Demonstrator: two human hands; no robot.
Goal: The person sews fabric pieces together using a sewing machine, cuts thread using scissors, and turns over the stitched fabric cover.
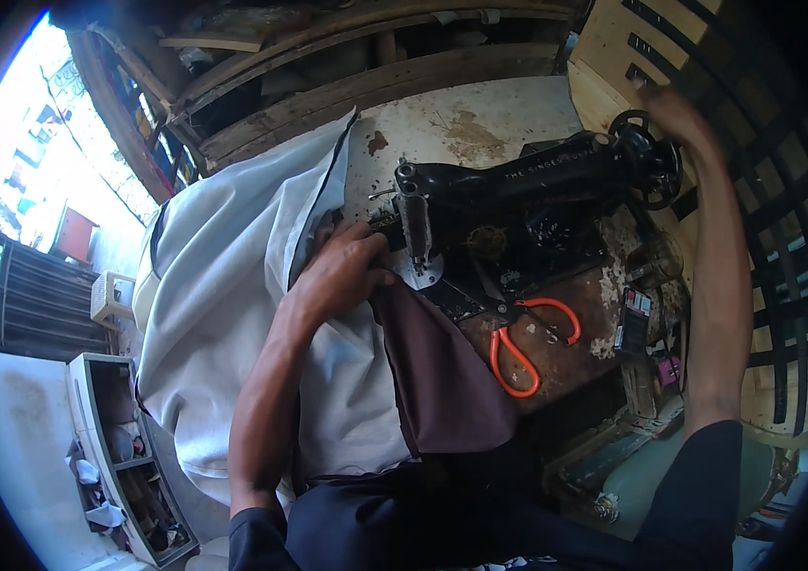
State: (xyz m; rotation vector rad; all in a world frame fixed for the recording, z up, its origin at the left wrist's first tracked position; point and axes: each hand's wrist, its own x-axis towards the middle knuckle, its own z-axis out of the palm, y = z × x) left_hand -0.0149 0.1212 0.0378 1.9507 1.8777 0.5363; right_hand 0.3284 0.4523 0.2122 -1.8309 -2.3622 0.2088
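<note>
A black sewing machine [518, 181] stands on the worn table, its needle end at the left. Beside the needle plate, my left hand [347, 262] has its fingers closed on gathered grey cloth [223, 238]. A dark maroon piece of cloth [447, 390] hangs from under that hand toward my lap. My right hand [672, 112] is at the far right, just past the handwheel [646, 157]; its fingers lie in shadow, and I cannot make out what they touch. Scissors with orange handles [515, 366] lie in front of the machine, blades pointing at its bed.
A small dark box [632, 324] lies at the table's right edge, near a pink item [667, 369]. Wooden shelving [375, 81] runs behind the table. A panel with dark woven straps [784, 238] stands at right. An open-fronted cabinet [128, 447] is at lower left.
</note>
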